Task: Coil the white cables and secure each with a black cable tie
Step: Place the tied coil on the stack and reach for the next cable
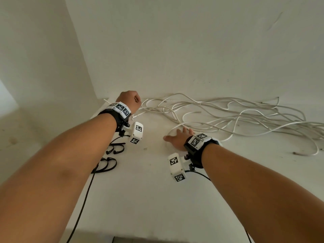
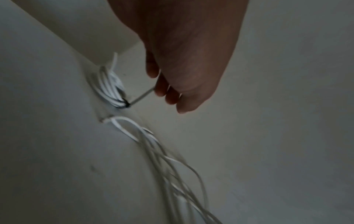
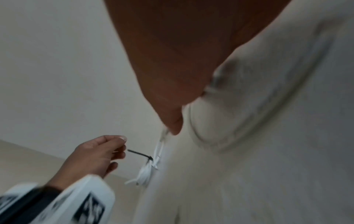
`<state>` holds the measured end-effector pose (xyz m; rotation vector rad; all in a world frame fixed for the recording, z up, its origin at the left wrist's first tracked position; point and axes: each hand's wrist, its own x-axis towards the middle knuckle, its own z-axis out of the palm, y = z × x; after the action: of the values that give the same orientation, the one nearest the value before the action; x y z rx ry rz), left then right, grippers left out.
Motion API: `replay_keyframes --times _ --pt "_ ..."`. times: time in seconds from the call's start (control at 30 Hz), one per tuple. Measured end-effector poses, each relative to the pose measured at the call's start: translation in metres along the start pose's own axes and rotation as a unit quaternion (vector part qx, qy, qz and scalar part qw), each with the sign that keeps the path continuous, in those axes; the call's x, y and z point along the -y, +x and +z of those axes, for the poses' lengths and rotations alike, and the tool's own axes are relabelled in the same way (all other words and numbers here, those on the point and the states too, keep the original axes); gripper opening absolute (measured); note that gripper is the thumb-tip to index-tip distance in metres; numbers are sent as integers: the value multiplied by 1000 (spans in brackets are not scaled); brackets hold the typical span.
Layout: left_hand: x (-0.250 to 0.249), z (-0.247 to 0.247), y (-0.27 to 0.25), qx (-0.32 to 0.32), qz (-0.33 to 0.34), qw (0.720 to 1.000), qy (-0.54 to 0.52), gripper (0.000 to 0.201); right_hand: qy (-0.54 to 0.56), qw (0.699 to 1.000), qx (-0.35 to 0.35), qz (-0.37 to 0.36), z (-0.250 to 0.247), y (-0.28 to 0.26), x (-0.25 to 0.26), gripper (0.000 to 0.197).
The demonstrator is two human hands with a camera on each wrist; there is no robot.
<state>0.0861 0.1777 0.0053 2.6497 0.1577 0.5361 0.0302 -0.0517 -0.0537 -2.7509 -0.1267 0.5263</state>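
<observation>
A white tabletop [image 1: 149, 199] stands against a white wall [image 1: 192, 50]. A big loose mess of white cables [image 1: 228, 116] lies along the wall on the tabletop, and this mess is the landmark for everything here.

The left hand [image 1: 130, 100] is at the left end of the mess, close to the corner of the wall. Its grip is closed: the fingers [image 2: 160, 89] pinch the thin tail of a black cable tie [image 2: 140, 97]. The other end of that tie is wrapped around a small coiled bundle [image 2: 110, 86] of white cable. The bundle lies on the tabletop just past the left end of the mess, right by the corner. The tail runs straight from the bundle to the fingers. From the right wrist view you can see the same left hand [image 3: 95, 154] holding the dark tail [image 3: 138, 154] next to the small white bundle [image 3: 147, 171].

The right hand [image 1: 177, 139] is on the near side of the mess, toward the person. Its grip is open: the fingers are spread out flat and press down on the tabletop. A loop of white cable [image 1: 171, 132] curves beside this hand. The fingertips reach the near edge of the mess.

A few spare ties [image 1: 112, 155], black and curved, lie on the tabletop to the left of the mess, on the near side of the left hand and partly hidden by the left arm. Both wrists wear black bands [image 1: 194, 151] with white camera boxes [image 1: 176, 167] that have black-and-white square marks.
</observation>
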Motion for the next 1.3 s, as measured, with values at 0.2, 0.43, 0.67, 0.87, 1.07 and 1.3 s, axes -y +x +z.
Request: replay_keyframes --times 0.2,0.43,0.67,0.87,1.07,1.3 --pt "-65 1 -62 124 12 992 -12 13 31 994 -100 -33 -40 -35 -45 49" --pt "-91 32 -116 247 -70 966 10 50 -32 988 -100 110 -35 -69 -120 90" --pt "-102 28 -132 251 -86 963 49 18 -43 984 -82 152 -4 -87 -141 133" --pt "-103 28 -138 205 -136 968 -47 23 -43 984 -95 143 -1 -87 -143 132" --pt "-117 28 -136 112 -171 905 -373 29 -56 985 -122 107 -19 -89 -129 128" --pt "-138 13 -140 128 -93 856 -493 25 120 854 -475 -178 -80 -91 -102 65"
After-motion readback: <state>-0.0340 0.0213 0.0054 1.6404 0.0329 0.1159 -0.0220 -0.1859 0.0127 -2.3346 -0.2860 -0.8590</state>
